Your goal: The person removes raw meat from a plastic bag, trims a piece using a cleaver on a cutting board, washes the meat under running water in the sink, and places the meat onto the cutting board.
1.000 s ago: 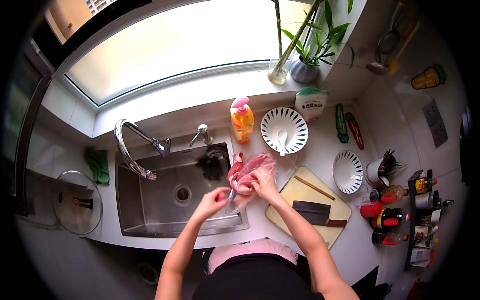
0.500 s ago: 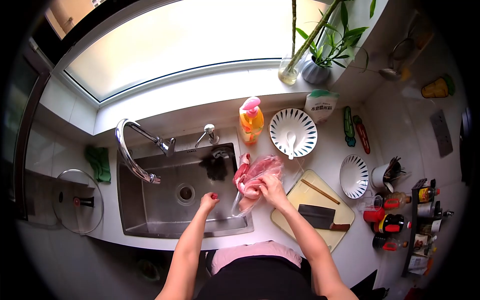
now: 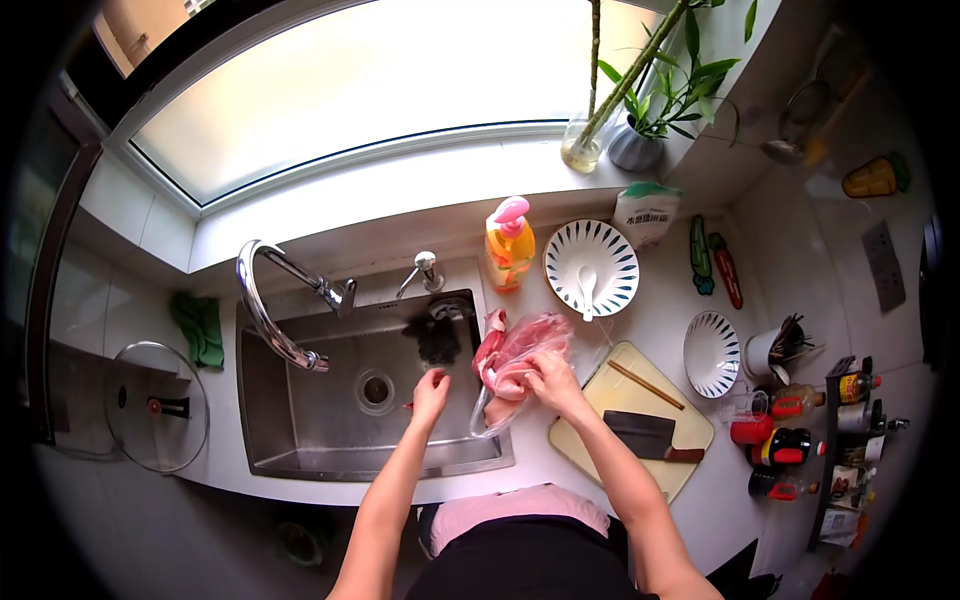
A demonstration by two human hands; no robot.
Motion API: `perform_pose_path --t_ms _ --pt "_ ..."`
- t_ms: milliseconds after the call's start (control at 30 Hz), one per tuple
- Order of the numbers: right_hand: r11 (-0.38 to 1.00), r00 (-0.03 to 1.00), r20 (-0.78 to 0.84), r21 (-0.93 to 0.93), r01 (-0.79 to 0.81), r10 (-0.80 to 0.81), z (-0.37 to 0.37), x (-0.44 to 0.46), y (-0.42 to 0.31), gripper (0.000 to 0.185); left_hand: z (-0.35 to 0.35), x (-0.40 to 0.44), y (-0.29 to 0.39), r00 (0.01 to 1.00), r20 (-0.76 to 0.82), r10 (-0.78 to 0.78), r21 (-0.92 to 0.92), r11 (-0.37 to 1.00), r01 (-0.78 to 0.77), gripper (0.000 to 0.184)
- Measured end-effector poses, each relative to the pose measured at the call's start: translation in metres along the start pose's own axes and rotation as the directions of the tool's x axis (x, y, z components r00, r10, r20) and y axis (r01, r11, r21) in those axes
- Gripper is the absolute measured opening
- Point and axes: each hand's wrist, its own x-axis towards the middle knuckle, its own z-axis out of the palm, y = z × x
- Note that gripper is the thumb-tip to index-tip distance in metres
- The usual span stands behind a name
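My left hand [image 3: 431, 393] is closed above the right part of the sink, and a small red bit [image 3: 408, 406], too small to name, shows at its edge. Raw meat [image 3: 507, 362], pink and red, sits in a clear plastic bag [image 3: 484, 428] on the counter at the sink's right rim. Bent over the bag's right side, my right hand [image 3: 552, 380] pinches the plastic against the meat. Part of the meat hangs out at the bag's upper left.
A chrome faucet [image 3: 262, 300] arches over the steel sink [image 3: 300, 440]. Right of the bag, a cutting board [image 3: 580, 430] carries a cleaver [image 3: 640, 434] and chopsticks [image 3: 645, 384]. Behind stand a soap bottle [image 3: 510, 250] and a plate [image 3: 570, 250] with a white spoon [image 3: 587, 290].
My left hand has risen slightly and turned, so the red bit now shows at its left side. My right hand stays on the bag. The whole view has shifted a little.
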Motion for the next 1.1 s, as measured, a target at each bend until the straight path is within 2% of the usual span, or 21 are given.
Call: perform_pose_path --t_ms 33,100,167,233,267,300,333,367,433,467,567,633,700,767,800,833,900,967,1000,1033,1100 --pt "1.000 1.000 -0.008 -0.002 -0.002 0.002 -0.003 0.001 -0.004 0.020 -0.001 -0.011 0.043 0.998 0.018 0.066 -0.118 0.991 -0.064 0.038" --pt "0.990 0.995 0.013 0.098 -0.099 0.098 -0.009 0.001 -0.013 0.022 -0.002 -0.020 0.098 0.980 0.127 0.151 -0.070 0.987 -0.143 0.041" --pt "0.996 0.997 -0.078 0.087 0.004 0.003 -0.006 -0.003 -0.003 0.024 0.021 -0.004 0.104 0.977 0.099 0.187 0.183 0.962 -0.203 0.055" --pt "0.926 0.975 0.055 0.305 -0.223 0.217 -0.012 -0.003 -0.007 0.023 0.040 0.012 0.099 0.977 0.037 0.210 0.279 0.937 -0.212 0.062" --pt "0.808 0.914 0.180 0.427 -0.407 0.365 -0.017 -0.004 -0.011 0.022 0.044 0.017 0.101 0.975 0.036 0.218 0.278 0.935 -0.220 0.062" --pt "0.810 0.915 0.174 0.427 -0.402 0.363 -0.026 -0.006 -0.015 0.022 0.045 0.019 0.104 0.992 0.063 0.110 0.131 0.984 -0.117 0.063" --pt "0.706 0.863 0.246 0.500 -0.503 0.441 -0.033 -0.010 -0.019 0.022 0.046 0.020 0.107 0.994 0.107 0.002 -0.015 1.000 -0.001 0.066" --pt "0.581 0.800 0.327 0.557 -0.594 0.503 -0.038 -0.013 -0.021 0.022 0.041 0.021 0.106 0.995 0.101 0.010 -0.108 0.994 0.001 0.064" --pt "0.485 0.770 0.373 0.613 -0.623 0.517 -0.038 -0.020 -0.015 0.021 0.033 0.013 0.110 0.988 0.155 -0.002 -0.304 0.951 0.050 0.062" --pt "0.389 0.741 0.418 0.657 -0.646 0.525 -0.038 -0.022 -0.011 0.021 0.029 0.010 0.113 0.988 0.152 -0.003 -0.299 0.953 0.049 0.062" --pt "0.296 0.730 0.449 0.706 -0.643 0.515 -0.036 -0.024 -0.003 0.020 0.020 0.001 0.111 0.954 0.300 -0.014 -0.430 0.891 0.148 0.058" --pt "0.285 0.738 0.460 0.717 -0.637 0.494 -0.034 -0.022 0.001 0.020 0.010 -0.013 0.120 0.901 0.417 0.121 -0.559 0.816 0.149 0.055" --pt "0.271 0.745 0.468 0.728 -0.630 0.475 -0.029 -0.019 0.002 0.020 0.008 -0.026 0.128 0.850 0.506 0.145 -0.469 0.873 0.131 0.058" --pt "0.276 0.768 0.447 0.750 -0.601 0.459 -0.021 -0.014 -0.002 0.022 0.015 -0.035 0.124 0.827 0.423 0.370 -0.184 0.929 -0.321 0.067" --pt "0.301 0.779 0.455 0.742 -0.599 0.431 -0.024 -0.013 -0.006 0.026 0.017 -0.042 0.132 0.827 0.465 0.317 -0.116 0.947 -0.299 0.073" --pt "0.301 0.782 0.450 0.745 -0.595 0.432 -0.021 -0.010 -0.009 0.026 0.025 -0.043 0.125 0.840 0.391 0.378 0.020 0.908 -0.418 0.073" --pt "0.237 0.830 0.447 0.813 -0.532 0.332 -0.013 -0.006 -0.016 0.027 0.036 -0.047 0.123 0.877 0.234 0.420 0.079 0.891 -0.448 0.066" --pt "0.204 0.849 0.443 0.838 -0.506 0.287 -0.014 -0.005 -0.016 0.027 0.069 -0.003 0.050 0.971 0.069 0.228 -0.384 0.905 -0.185 0.042" --pt "0.306 0.898 0.342 0.855 -0.419 0.275 -0.017 -0.004 -0.015 0.027 0.057 -0.035 0.102 0.990 0.117 0.076 -0.579 0.816 0.006 0.025" --pt "0.407 0.939 0.238 0.854 -0.324 0.249 -0.020 -0.002 -0.015 0.027 0.051 -0.043 0.118 0.996 0.086 -0.007 -0.649 0.758 0.062 0.020" --pt "0.462 0.931 0.169 0.831 -0.311 0.322 -0.027 -0.004 0.005 0.025 0.052 -0.031 0.096 0.993 0.120 -0.017 -0.761 0.641 0.103 0.017"
